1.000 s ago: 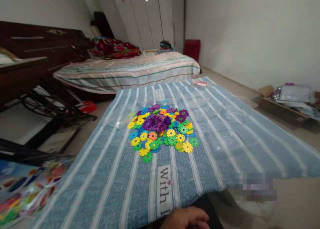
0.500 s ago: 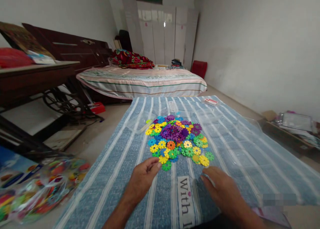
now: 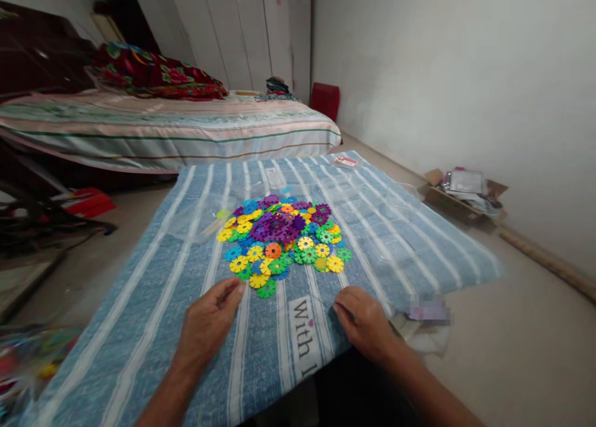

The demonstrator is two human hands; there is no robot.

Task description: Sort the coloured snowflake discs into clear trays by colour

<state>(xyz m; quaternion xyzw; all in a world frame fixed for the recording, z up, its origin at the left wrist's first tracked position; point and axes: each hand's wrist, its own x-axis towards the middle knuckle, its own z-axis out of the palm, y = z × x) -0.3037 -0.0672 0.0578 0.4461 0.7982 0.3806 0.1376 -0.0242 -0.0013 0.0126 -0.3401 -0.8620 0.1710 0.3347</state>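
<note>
Flanking the near edge of the discs (image 3: 278, 229), your hands rest low in the frame: your left hand (image 3: 209, 321) just beside the front yellow ones, your right hand (image 3: 365, 321) slightly farther off. Both have the fingers curled inward toward the thumb; whether either pinches anything cannot be told. The discs lie heaped at the centre of the frame on a striped cloth (image 3: 149, 334), presumably so that both hands can reach them and the fabric stops them sliding. Clear plastic (image 3: 189, 219) lies flat beside the heap, its contents, if any, unclear. Of the containers, the box (image 3: 442, 205) at right holds a pale flat piece (image 3: 467, 181) among crumpled wrapping; the bag (image 3: 40, 368) at lower left shows coloured pieces, blurred.
</note>
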